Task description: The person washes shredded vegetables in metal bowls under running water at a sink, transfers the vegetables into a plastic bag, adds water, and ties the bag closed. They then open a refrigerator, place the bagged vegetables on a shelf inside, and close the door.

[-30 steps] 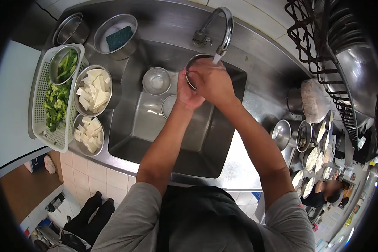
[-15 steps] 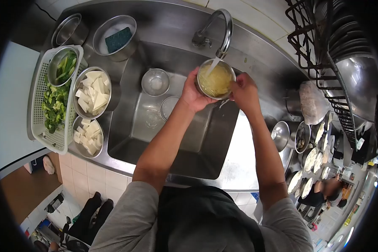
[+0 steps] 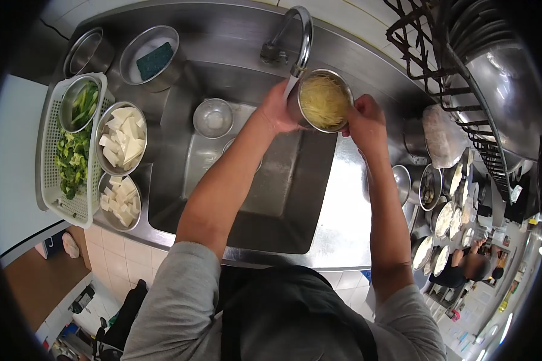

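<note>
A metal bowl (image 3: pixel 303 114) of thin pale-yellow shreds (image 3: pixel 324 99) is held up over the sink's right back corner. Around the bowl's left side and underneath wraps my left hand (image 3: pixel 278 110). The fingers of my right hand (image 3: pixel 366 120) pinch the rim on the right. Just left of the bowl is the mouth of the curved faucet (image 3: pixel 308 42), with water coming down beside the bowl and over my left hand. A small metal bowl (image 3: pixel 213 118) lies in the sink (image 3: pixel 265 192), and another round item beside it is partly hidden by my left forearm.
Left of the sink stand two bowls of white cubes (image 3: pixel 123 137) (image 3: pixel 120 201), a basket of greens (image 3: pixel 48 150) and a bowl with a green pad (image 3: pixel 154 61). At right are a wire rack (image 3: pixel 464 90), a wrapped bundle (image 3: pixel 442 137), metal bowls and a distant person (image 3: pixel 464 268).
One second ago my right hand was in the bowl under the running water. It has moved to the rim, and the bowl has shifted right, out from under the faucet's mouth.
</note>
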Demonstrator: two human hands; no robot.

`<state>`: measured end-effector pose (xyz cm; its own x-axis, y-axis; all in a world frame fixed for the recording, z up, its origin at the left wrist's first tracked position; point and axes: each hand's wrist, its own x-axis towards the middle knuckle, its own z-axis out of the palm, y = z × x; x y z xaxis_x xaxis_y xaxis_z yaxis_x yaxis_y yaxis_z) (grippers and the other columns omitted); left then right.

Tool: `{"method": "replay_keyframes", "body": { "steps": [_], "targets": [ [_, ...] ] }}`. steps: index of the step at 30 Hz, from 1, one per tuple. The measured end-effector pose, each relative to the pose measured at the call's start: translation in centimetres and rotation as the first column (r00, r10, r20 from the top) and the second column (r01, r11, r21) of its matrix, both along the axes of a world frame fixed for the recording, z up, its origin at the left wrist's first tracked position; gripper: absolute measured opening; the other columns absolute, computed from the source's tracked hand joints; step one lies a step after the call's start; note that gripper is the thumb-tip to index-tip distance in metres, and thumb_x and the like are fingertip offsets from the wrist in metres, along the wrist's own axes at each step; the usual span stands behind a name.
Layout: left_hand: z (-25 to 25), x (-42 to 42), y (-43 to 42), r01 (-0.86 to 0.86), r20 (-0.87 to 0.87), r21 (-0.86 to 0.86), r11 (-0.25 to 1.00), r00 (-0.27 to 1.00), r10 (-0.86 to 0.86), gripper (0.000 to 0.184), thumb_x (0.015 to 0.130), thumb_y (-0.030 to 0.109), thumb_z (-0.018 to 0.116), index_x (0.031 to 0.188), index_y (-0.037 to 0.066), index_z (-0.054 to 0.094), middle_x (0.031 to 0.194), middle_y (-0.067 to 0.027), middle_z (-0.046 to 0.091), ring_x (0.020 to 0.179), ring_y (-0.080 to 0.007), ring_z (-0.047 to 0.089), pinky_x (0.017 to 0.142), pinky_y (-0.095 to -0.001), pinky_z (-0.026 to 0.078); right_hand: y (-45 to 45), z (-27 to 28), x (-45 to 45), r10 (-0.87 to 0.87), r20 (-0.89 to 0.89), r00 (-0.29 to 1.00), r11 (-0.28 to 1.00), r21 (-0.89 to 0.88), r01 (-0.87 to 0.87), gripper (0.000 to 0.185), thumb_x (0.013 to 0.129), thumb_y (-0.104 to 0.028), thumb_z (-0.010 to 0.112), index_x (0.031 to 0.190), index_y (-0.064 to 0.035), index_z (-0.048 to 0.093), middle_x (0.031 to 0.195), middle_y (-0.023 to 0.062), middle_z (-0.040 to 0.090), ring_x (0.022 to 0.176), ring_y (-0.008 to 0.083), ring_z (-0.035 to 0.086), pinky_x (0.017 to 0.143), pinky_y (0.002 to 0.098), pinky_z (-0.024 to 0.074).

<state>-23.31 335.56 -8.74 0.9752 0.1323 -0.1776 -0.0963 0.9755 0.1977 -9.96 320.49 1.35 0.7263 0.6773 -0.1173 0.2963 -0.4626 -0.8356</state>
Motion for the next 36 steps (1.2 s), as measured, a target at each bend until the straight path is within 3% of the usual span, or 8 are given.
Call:
{"method": "replay_keyframes", "body": {
  "steps": [2, 5, 8, 14, 25, 27, 31, 36],
  "targets": [
    [0.4, -0.8, -1.2, 0.081, -0.029, -0.057, 0.995, 0.996, -0.083, 0.061, 0.102, 0.053, 0.042, 0.147, 0.015, 0.056, 0.148, -0.0138, 0.058, 0.134, -0.0383, 0.057, 0.108, -0.0644, 0.046, 0.0, 0.4, 0.0, 0.061, 0.036, 0.997, 0.997, -0.048, -0.059, 0.010, 0.089, -0.005, 0.061, 0.088, 0.0032, 0.057, 0.064, 0.0103, 0.060, 0.047, 0.0157, 0.062, 0.043, 0.0316, 0.0482],
    [-0.2, -1.7, -3.4, 0.017, -0.010, -0.133, 0.991, 1.000, -0.019, 0.069, 0.099, 0.062, 0.041, 0.149, 0.016, 0.055, 0.150, -0.0138, 0.056, 0.135, -0.0392, 0.056, 0.107, -0.0664, 0.045, -0.7, 0.2, 0.4, 0.232, 0.265, 0.936, 0.948, -0.277, -0.157, 0.015, 0.087, -0.009, 0.065, 0.095, 0.0035, 0.062, 0.086, 0.0204, 0.070, 0.082, 0.0372, 0.073, 0.073, 0.0432, 0.0583],
    [-1.9, -3.0, -5.5, -0.059, 0.102, -0.263, 0.963, 0.991, 0.088, 0.070, 0.100, 0.064, 0.040, 0.148, 0.016, 0.055, 0.148, -0.0134, 0.057, 0.135, -0.0376, 0.056, 0.107, -0.0644, 0.045, -1.1, 2.1, -3.9, 0.196, 0.576, 0.793, 0.981, -0.101, -0.169, 0.019, 0.087, -0.012, 0.069, 0.100, 0.0010, 0.068, 0.100, 0.0201, 0.071, 0.099, 0.0427, 0.067, 0.088, 0.0474, 0.0551],
    [-3.1, -4.6, -7.2, -0.201, 0.205, -0.291, 0.935, 0.942, 0.266, 0.061, 0.104, 0.055, 0.038, 0.143, 0.012, 0.058, 0.142, -0.0125, 0.062, 0.132, -0.0350, 0.058, 0.107, -0.0595, 0.048, -0.8, 1.8, -9.6, 0.511, 0.489, 0.707, 0.821, -0.036, -0.569, 0.019, 0.087, -0.013, 0.075, 0.102, -0.0026, 0.074, 0.100, 0.0184, 0.072, 0.091, 0.0379, 0.069, 0.081, 0.0440, 0.0559],
    [-1.7, -6.9, -7.9, -0.226, 0.115, -0.237, 0.945, 0.959, 0.258, 0.067, 0.099, 0.061, 0.040, 0.143, 0.014, 0.059, 0.143, -0.0107, 0.061, 0.131, -0.0345, 0.059, 0.104, -0.0599, 0.049, -1.6, 4.8, -11.2, 0.245, 0.120, 0.962, 0.962, 0.095, -0.257, 0.015, 0.090, -0.016, 0.074, 0.095, -0.0013, 0.075, 0.087, 0.0161, 0.073, 0.075, 0.0298, 0.071, 0.070, 0.0382, 0.0553],
    [-1.6, -7.0, -8.4, -0.274, 0.092, -0.171, 0.946, 0.952, 0.292, 0.076, 0.094, 0.068, 0.047, 0.150, 0.018, 0.052, 0.154, -0.0107, 0.051, 0.141, -0.0381, 0.049, 0.111, -0.0664, 0.039, -0.7, 5.3, -10.0, 0.244, 0.101, 0.965, 0.970, 0.001, -0.245, 0.015, 0.090, -0.015, 0.073, 0.097, -0.0014, 0.075, 0.086, 0.0166, 0.073, 0.075, 0.0319, 0.071, 0.070, 0.0393, 0.0556],
    [-1.1, -7.4, -8.8, -0.262, 0.141, -0.224, 0.939, 0.944, 0.297, 0.079, 0.093, 0.069, 0.050, 0.152, 0.018, 0.051, 0.156, -0.0094, 0.050, 0.143, -0.0369, 0.047, 0.115, -0.0634, 0.037, -1.2, 3.1, -9.7, 0.319, 0.602, 0.732, 0.939, -0.096, -0.331, 0.027, 0.090, -0.015, 0.071, 0.112, 0.0025, 0.072, 0.107, 0.0199, 0.073, 0.099, 0.0395, 0.069, 0.089, 0.0455, 0.0553],
    [-2.7, -6.7, -8.8, -0.347, 0.158, -0.288, 0.893, 0.902, 0.401, 0.064, 0.102, 0.057, 0.038, 0.144, 0.014, 0.057, 0.146, -0.0114, 0.058, 0.135, -0.0337, 0.056, 0.111, -0.0546, 0.045, -0.8, 0.6, -11.5, 0.301, 0.628, 0.718, 0.932, -0.034, -0.360, 0.037, 0.088, -0.018, 0.073, 0.119, 0.0034, 0.069, 0.118, 0.0246, 0.069, 0.111, 0.0436, 0.064, 0.098, 0.0476, 0.0530]
  ]
}}
